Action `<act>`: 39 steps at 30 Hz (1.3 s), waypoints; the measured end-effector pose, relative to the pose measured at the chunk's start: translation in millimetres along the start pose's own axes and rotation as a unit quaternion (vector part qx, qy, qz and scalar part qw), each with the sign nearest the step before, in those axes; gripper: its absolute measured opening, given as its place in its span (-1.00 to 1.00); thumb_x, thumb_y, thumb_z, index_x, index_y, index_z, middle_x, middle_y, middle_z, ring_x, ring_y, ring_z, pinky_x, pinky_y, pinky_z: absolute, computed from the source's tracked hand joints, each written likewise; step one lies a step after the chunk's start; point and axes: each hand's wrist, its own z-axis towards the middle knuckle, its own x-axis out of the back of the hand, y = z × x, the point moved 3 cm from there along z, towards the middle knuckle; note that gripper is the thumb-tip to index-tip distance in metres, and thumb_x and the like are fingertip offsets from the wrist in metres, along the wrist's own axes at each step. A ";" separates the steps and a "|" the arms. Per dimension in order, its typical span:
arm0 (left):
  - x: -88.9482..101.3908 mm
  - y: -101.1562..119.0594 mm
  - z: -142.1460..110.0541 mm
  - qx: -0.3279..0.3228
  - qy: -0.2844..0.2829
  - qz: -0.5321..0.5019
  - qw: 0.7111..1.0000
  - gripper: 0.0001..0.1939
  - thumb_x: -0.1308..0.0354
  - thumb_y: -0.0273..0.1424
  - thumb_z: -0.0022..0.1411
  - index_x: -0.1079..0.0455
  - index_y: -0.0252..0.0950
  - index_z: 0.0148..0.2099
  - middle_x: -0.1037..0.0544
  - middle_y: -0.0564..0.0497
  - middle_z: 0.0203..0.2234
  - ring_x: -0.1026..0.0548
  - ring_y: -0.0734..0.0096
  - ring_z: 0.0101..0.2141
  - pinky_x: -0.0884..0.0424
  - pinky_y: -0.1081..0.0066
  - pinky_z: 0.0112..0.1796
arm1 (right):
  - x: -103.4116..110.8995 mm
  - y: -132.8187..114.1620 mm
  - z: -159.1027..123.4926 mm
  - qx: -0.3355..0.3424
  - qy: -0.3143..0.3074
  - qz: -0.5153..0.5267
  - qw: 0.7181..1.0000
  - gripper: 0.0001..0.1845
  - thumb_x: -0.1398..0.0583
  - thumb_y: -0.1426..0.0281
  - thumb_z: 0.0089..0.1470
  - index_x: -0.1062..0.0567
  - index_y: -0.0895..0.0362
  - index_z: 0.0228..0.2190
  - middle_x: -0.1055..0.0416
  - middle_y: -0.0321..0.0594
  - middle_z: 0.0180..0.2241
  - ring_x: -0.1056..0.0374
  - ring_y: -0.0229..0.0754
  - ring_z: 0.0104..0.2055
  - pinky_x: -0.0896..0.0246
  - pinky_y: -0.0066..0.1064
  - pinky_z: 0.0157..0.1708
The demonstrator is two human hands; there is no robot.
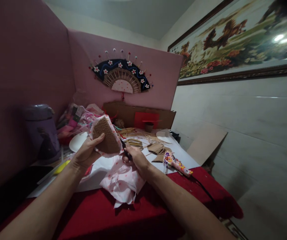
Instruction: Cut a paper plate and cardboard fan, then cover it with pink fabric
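Note:
My left hand is closed on a piece of brown cardboard, its thumb lying across the corrugated face. White fabric with pink dots shows around the cardboard's edges. In my right hand is a pair of black-handled scissors, held at the right edge of the cardboard and cloth. The scissors' blades are mostly hidden there. Below both hands, a crumpled heap of the same dotted fabric lies over the table's front edge.
A flower-patterned glue gun with a black cord lies right on the red tablecloth. Thin sticks and cardboard scraps lie behind. A purple thermos stands left. A decorated fan is on the pink back panel.

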 end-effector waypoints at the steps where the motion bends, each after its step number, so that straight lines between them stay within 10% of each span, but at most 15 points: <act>1: -0.5 0.0 -0.3 0.000 0.004 -0.001 1.000 -0.69 -0.21 -0.64 0.03 -0.49 -0.37 -0.13 -0.64 -0.13 -0.33 -0.59 0.15 -0.29 -0.52 0.18 -0.20 | -0.2 -0.3 -0.5 -0.005 0.002 0.000 1.000 -0.47 -0.20 -0.07 -0.12 -0.29 0.17 -0.57 -0.11 -0.45 -0.74 0.17 -0.48 -0.74 0.40 -0.55 -0.72; 39: -6.4 -5.8 -2.7 0.001 -0.020 0.018 1.000 -0.71 -0.21 -0.64 0.02 -0.49 -0.38 -0.16 -0.63 -0.13 -0.31 -0.59 0.19 -0.31 -0.54 0.23 -0.23 | -3.9 -6.0 -7.6 -0.048 0.012 -0.024 0.998 -0.48 -0.10 -0.11 -0.05 -0.12 0.07 -0.54 0.00 -0.57 -0.80 0.27 -0.47 -0.80 0.45 -0.61 -0.79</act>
